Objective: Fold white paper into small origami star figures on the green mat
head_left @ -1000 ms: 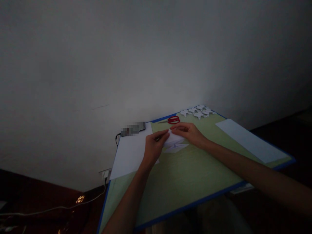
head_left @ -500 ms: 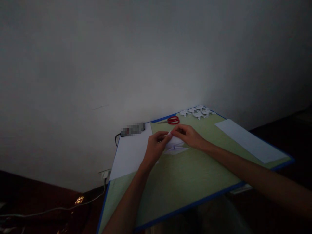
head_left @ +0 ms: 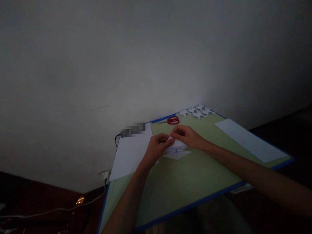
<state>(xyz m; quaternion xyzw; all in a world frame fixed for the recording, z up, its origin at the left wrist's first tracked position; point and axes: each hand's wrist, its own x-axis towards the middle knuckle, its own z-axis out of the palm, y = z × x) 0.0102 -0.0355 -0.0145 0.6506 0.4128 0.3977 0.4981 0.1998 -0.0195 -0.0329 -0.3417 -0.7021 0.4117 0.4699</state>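
A partly folded white paper piece point(head_left: 177, 152) lies on the green mat point(head_left: 185, 182) with its blue edge. My left hand point(head_left: 156, 149) pinches the paper's left upper part with curled fingers. My right hand point(head_left: 187, 136) is closed over its top, fingertips pressing down beside the left hand's. The lower, pointed flaps of the paper show below both hands.
Red-handled scissors point(head_left: 172, 120) lie at the mat's far edge. Several small folded paper shapes point(head_left: 198, 111) sit in the far corner. A white sheet point(head_left: 130, 152) lies left of my hands, a white strip point(head_left: 248, 140) on the right. A cable point(head_left: 60, 208) trails on the dark floor.
The paper has shifted a little toward me and its lower flaps now lie flatter and more spread. Both hands stayed on it, moving slightly right and nearer each other.
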